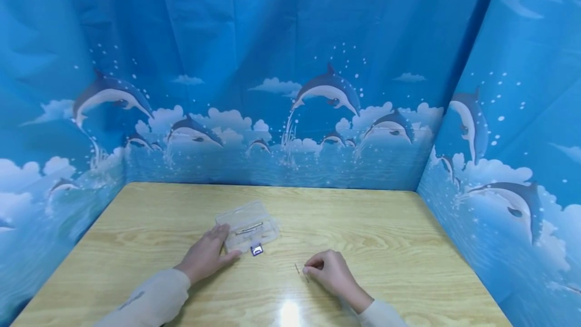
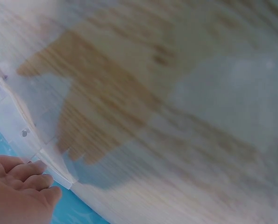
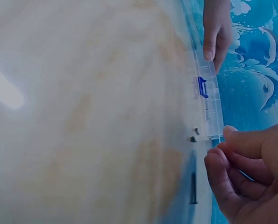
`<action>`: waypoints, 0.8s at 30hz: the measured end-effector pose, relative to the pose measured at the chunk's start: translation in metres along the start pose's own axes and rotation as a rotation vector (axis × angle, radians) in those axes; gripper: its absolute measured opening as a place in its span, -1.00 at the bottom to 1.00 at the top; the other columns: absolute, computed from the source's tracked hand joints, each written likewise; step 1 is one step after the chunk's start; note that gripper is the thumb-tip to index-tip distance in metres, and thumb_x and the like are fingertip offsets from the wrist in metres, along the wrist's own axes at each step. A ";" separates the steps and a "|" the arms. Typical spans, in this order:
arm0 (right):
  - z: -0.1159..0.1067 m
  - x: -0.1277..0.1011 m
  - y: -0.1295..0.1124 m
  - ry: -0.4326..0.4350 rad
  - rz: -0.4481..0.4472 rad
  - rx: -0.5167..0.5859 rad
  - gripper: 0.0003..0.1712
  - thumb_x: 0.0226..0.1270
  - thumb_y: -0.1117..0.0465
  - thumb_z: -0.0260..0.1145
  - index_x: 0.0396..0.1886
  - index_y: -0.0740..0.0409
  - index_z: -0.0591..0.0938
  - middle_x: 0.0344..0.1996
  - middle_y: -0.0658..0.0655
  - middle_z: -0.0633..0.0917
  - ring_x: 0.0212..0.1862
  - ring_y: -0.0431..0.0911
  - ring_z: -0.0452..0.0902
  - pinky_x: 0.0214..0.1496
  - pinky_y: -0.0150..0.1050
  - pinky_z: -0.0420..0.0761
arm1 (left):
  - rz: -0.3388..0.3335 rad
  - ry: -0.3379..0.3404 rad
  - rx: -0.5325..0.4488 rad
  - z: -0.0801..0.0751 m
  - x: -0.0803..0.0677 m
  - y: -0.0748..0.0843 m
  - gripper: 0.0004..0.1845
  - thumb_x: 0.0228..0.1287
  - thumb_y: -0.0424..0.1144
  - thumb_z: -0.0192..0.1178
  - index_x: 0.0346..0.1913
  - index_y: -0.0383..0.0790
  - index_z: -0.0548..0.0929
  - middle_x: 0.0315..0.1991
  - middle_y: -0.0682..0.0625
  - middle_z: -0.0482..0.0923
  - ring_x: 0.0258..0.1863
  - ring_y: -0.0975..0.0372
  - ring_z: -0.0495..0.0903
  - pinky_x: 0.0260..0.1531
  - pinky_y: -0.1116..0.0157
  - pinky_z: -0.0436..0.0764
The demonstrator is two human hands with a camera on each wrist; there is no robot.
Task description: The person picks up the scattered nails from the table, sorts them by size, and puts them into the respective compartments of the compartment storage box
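A clear plastic box [image 1: 247,226] with a blue latch [image 1: 256,250] lies on the wooden table [image 1: 386,231]; a thin metal rod shows inside it. My left hand [image 1: 227,243] rests on the box's near left corner with straight fingers. In the left wrist view those fingers [image 2: 22,186] lie against the box edge [image 2: 17,116]. My right hand [image 1: 313,266] sits on the table to the right, fingers loosely curled. In the right wrist view a thin dark pin [image 3: 193,188] lies just beside that hand [image 3: 225,149], apart from the fingertips, with nothing between thumb and forefinger.
Blue dolphin-print curtains [image 1: 290,90] wall the table at the back and on both sides. Two tiny dark bits [image 3: 195,135] lie near the box's edge [image 3: 212,107]. A bright lamp glare [image 1: 289,312] sits at the table's front edge.
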State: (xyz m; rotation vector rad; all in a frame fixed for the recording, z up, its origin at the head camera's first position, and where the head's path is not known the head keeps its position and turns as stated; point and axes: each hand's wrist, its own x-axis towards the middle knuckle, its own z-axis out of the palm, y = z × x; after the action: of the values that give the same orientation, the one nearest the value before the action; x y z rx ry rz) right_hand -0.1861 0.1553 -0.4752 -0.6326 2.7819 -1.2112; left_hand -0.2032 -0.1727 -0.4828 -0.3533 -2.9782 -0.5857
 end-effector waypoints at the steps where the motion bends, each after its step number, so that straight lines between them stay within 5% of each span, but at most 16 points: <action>1: 0.000 -0.003 0.001 -0.003 0.004 0.002 -0.90 0.15 0.25 0.42 -0.38 0.20 0.75 -0.45 0.02 0.75 -0.43 -0.30 0.59 -0.35 -0.47 0.61 | 0.002 -0.001 0.000 0.000 0.000 0.000 -0.09 0.20 0.21 0.21 0.35 -0.48 0.29 0.35 -0.35 0.26 0.35 -0.20 0.23 0.33 -0.13 0.25; 24: 0.006 -0.019 -0.005 0.030 0.036 -0.126 -0.93 -0.01 0.22 0.51 -0.49 0.09 0.77 -0.52 -0.05 0.75 -0.44 -0.26 0.64 -0.38 -0.41 0.63 | 0.024 0.016 -0.008 -0.002 -0.001 0.001 -0.13 0.21 0.16 0.23 0.33 -0.49 0.31 0.32 -0.37 0.30 0.32 -0.21 0.27 0.32 -0.13 0.26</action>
State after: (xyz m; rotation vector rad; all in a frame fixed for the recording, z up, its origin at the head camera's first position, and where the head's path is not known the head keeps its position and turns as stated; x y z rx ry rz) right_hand -0.1655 0.1553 -0.4777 -0.5742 2.8995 -1.0541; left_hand -0.2022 -0.1731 -0.4810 -0.3822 -2.9528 -0.5959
